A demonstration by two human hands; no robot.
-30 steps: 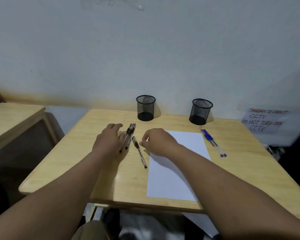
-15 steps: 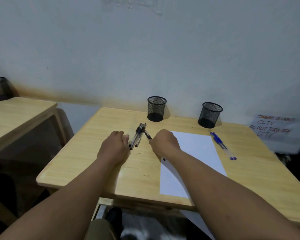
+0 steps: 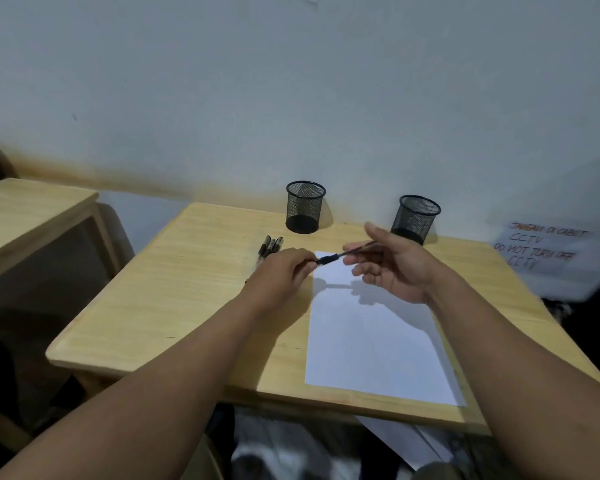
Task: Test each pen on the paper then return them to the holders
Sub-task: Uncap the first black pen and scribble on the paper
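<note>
A black pen (image 3: pixel 340 255) hangs in the air above the top of the white paper (image 3: pixel 374 337). My left hand (image 3: pixel 284 275) pinches its capped end, and my right hand (image 3: pixel 392 268) holds the barrel between thumb and fingers, palm turned up. Three more black pens (image 3: pixel 270 247) lie side by side on the wooden table (image 3: pixel 187 289), just beyond my left hand. Two empty black mesh holders stand at the back edge: the left holder (image 3: pixel 305 206) and the right holder (image 3: pixel 417 218). The blue pens seen earlier are hidden behind my right hand.
A second wooden table (image 3: pixel 28 209) stands to the left across a gap. A handwritten CCTV notice (image 3: pixel 541 251) hangs on the wall at the right. More white sheets (image 3: pixel 406 441) lie below the table's front edge.
My right hand picked one black pen up off the table and carried it over the paper. My left hand left the pen group and took hold of the pen's capped end.
</note>
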